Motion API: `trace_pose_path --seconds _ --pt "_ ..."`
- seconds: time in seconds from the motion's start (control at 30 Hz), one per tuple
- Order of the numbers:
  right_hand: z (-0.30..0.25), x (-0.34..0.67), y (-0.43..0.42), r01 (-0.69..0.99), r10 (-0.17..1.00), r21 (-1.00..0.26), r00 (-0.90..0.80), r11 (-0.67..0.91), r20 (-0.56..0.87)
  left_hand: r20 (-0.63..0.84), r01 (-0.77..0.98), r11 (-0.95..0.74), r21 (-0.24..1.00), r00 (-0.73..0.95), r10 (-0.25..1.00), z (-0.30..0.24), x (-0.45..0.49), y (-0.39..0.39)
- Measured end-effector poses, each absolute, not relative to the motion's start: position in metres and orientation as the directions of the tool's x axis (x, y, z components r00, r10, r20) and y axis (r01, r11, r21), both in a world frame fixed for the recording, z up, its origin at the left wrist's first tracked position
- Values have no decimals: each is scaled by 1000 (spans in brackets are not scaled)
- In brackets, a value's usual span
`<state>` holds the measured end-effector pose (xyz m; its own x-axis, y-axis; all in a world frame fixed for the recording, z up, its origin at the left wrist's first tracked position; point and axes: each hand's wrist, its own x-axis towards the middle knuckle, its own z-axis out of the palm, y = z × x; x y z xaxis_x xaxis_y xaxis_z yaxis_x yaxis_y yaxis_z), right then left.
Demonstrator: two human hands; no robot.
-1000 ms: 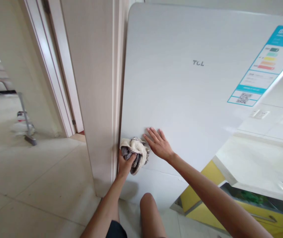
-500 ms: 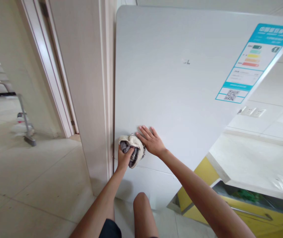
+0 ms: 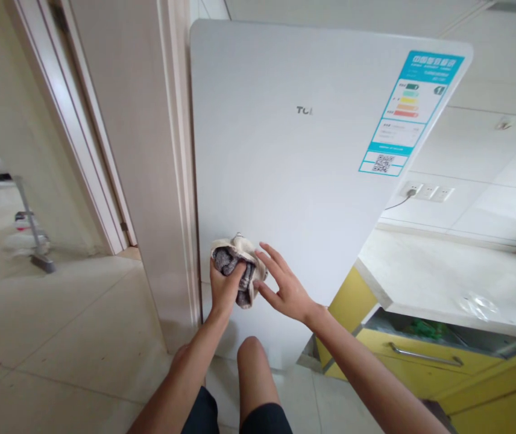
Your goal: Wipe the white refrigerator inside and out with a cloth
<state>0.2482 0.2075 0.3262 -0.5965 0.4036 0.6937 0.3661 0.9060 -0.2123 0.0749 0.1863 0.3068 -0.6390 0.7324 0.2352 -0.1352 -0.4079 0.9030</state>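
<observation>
A bunched cloth (image 3: 244, 248), cream outside with a dark grey patterned inner side, is gripped in my left hand (image 3: 224, 284). It is in front of the white refrigerator door (image 3: 276, 175), near the door's left edge and the seam between upper and lower doors. My right hand (image 3: 287, 289) is just right of the cloth, fingers apart and bent, the fingertips at the cloth's right edge. Whether those fingertips press on the cloth, I cannot tell. A blue-and-white energy label (image 3: 396, 129) is stuck on the door's upper right.
A wooden door frame (image 3: 172, 181) stands close on the left. To the right are a white countertop (image 3: 402, 271) and yellow drawers (image 3: 421, 361) with a metal handle. Wall sockets (image 3: 428, 191) hold a plugged-in cord. Far left, a broom (image 3: 36, 241) rests on the tiled floor.
My right hand has gone from lying flat on the door to bent fingers at the cloth's edge. My left hand keeps hold of the cloth. The view has shifted to the right.
</observation>
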Motion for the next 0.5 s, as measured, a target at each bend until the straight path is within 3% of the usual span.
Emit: trace_pose_path --seconds 0.13,0.3,0.4,0.5 --pt "318 278 173 408 517 -327 -563 853 645 216 -256 -348 902 -430 877 325 115 164" --pt "317 328 150 530 564 -320 -401 785 721 289 -371 -283 884 -43 956 341 154 146" --pt "312 355 144 611 516 -286 -238 738 823 317 -455 -183 871 238 918 352 179 143" --pt "306 380 144 662 412 -213 -158 718 897 304 -453 -157 878 272 913 359 207 147"
